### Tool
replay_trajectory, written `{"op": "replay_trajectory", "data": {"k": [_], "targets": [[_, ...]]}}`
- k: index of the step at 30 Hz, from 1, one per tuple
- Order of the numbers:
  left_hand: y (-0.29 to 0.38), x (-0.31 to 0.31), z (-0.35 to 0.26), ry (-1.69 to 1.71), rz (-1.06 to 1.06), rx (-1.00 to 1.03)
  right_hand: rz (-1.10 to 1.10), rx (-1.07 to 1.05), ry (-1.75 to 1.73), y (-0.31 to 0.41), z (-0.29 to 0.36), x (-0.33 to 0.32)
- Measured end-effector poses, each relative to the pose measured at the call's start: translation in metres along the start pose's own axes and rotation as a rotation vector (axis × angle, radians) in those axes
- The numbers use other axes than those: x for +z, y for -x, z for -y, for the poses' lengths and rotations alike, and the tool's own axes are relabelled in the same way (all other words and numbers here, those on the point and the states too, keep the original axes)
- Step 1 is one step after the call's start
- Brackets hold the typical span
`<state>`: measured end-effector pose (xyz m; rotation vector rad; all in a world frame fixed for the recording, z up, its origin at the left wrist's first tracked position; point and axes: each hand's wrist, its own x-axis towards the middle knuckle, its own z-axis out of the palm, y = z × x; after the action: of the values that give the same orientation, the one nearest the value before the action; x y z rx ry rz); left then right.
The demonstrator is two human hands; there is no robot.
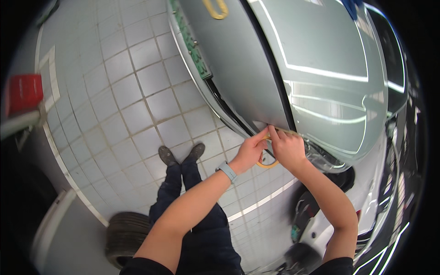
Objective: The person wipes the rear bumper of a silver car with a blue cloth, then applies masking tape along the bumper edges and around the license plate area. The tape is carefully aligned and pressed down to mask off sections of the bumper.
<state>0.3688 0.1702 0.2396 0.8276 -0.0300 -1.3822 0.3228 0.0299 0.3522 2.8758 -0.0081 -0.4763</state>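
Note:
My left hand (251, 151), with a watch (227, 171) on its wrist, presses a finger at the corner of the silver car's front bumper (240, 68). Right beside it, my right hand (288, 144) has its fingers against the same bumper edge, by the headlight (319, 154). A loop of yellow tape (268, 165) hangs below and between both hands, and a strip of it runs along the edge above my right fingers. Which fingers pinch the tape is hidden. Another curved yellow piece (223, 13) lies on the bumper at the top.
The car's hood (323, 44) spans the upper right. A loose tire (126, 233) stands beside my legs at the lower left. A red object (24, 92) is at the far left. A white vehicle part (319, 228) and dark items lie at the lower right. Tiled floor (147, 86) surrounds my shoes.

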Motion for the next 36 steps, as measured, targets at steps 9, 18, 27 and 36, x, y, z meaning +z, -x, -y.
{"op": "replay_trajectory", "data": {"k": [9,18,27,36], "targets": [[-0.005,0.048,0.031,0.383,-0.17,0.118,0.217,-0.68,0.419,-0.043,-0.015,-0.048],[-0.024,0.059,0.073,0.622,-0.516,0.44,0.276,-1.276,0.621,-0.095,-0.025,-0.04],[-0.023,0.175,0.167,0.169,-0.88,0.647,0.243,-1.569,0.627,-0.115,-0.035,-0.034],[-0.044,0.227,0.204,-0.107,-0.857,0.668,0.334,-1.651,0.555,-0.116,-0.034,-0.021]]}}
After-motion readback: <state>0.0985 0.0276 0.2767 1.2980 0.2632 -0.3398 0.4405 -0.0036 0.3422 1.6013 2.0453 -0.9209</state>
